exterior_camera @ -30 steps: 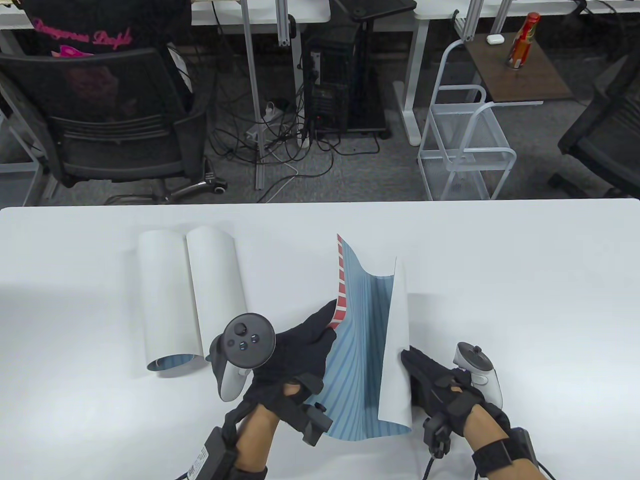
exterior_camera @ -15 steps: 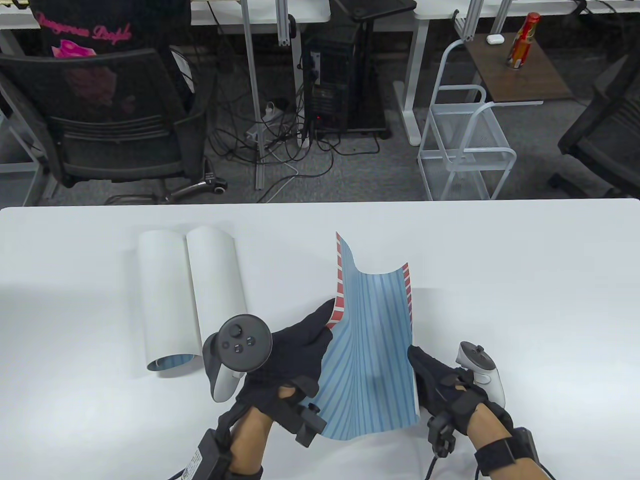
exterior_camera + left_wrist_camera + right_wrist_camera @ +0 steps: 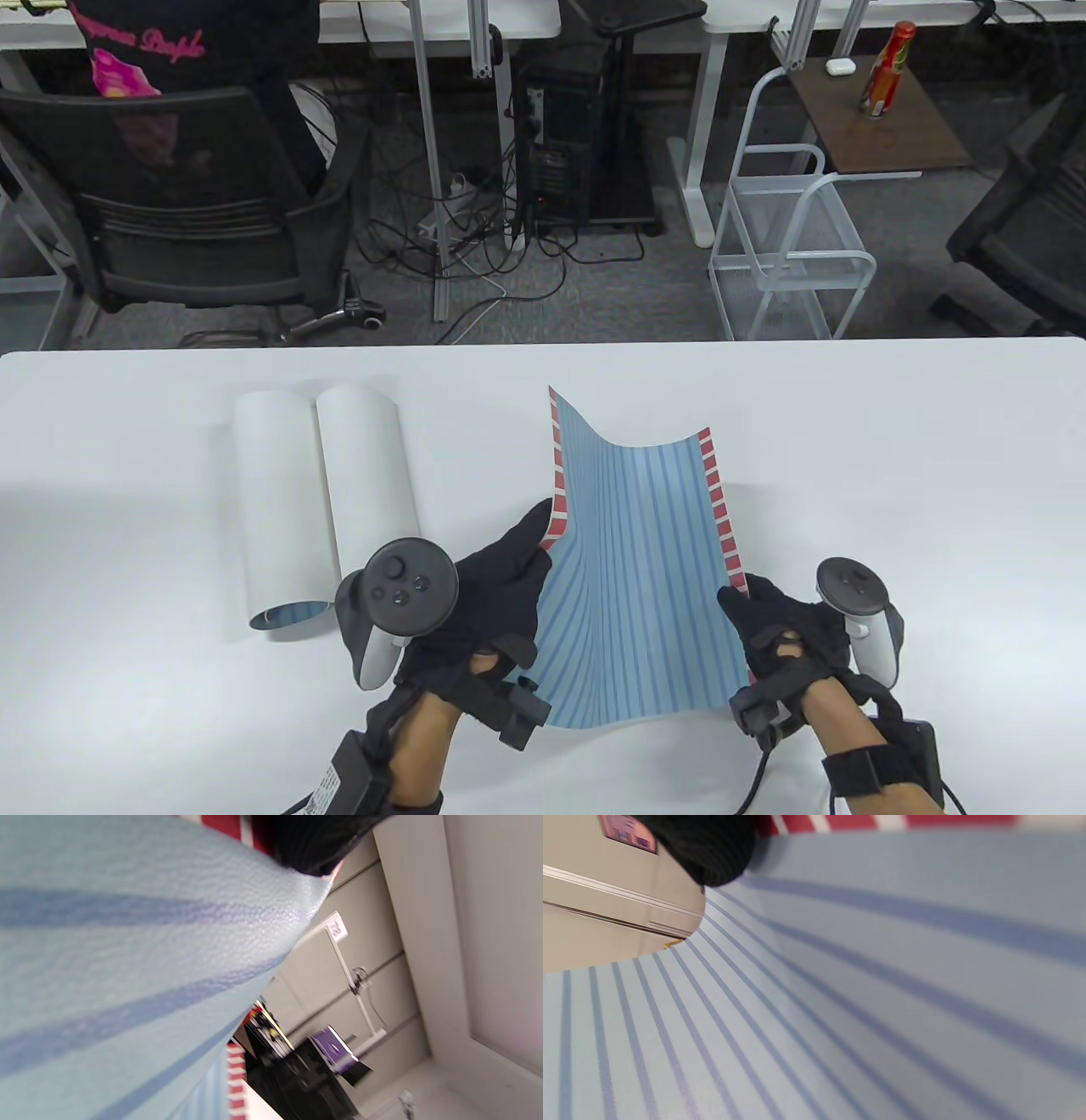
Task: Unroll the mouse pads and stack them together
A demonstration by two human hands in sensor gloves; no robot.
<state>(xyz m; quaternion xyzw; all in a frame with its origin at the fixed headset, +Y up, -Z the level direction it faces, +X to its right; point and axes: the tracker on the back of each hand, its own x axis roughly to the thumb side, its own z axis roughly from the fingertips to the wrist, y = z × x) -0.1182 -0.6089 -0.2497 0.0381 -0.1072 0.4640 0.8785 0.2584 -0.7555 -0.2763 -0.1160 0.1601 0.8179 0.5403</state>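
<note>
Mid-unroll here — my left hand (image 3: 501, 586) and right hand (image 3: 785, 624) each grip a red-striped edge of the blue mouse pad (image 3: 636, 577) at 6 o'clock on the table (image 3: 891, 441), next I'd flatten it — rolled pads (image 3: 327, 501) wait at 9.

Two mouse pads: one striped pad (image 3: 636, 577) spread open, one rolled pad (image 3: 322, 501); two gloved hands.

White table (image 3: 891, 475) carries two rolled pads (image 3: 327, 501).
</note>
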